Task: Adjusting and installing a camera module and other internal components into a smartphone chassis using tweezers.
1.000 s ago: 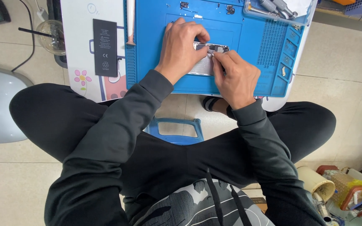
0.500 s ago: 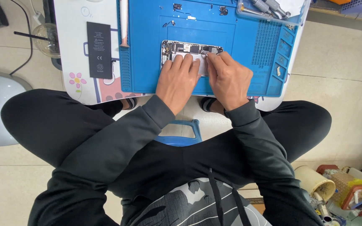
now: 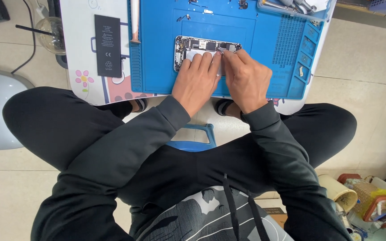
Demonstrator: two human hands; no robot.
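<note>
**Both hands pinned on an opened phone**

A white worktop (image 3: 74,85) carries a blue repair mat (image 3: 157,67), which keeps small parts contained. At the mat's middle lies the opened phone (image 3: 202,46), circuitry exposed. The left hand (image 3: 197,80) lies flat, fingers spread over it, seemingly steadying it; the right hand (image 3: 246,78) pinches narrowly at its upper edge. A black battery (image 3: 108,44) rests apart, left of the mat

One head-worn camera looks steeply down from above the seated person onto their lap and the blue work mat (image 3: 161,67), fairly close.
</note>
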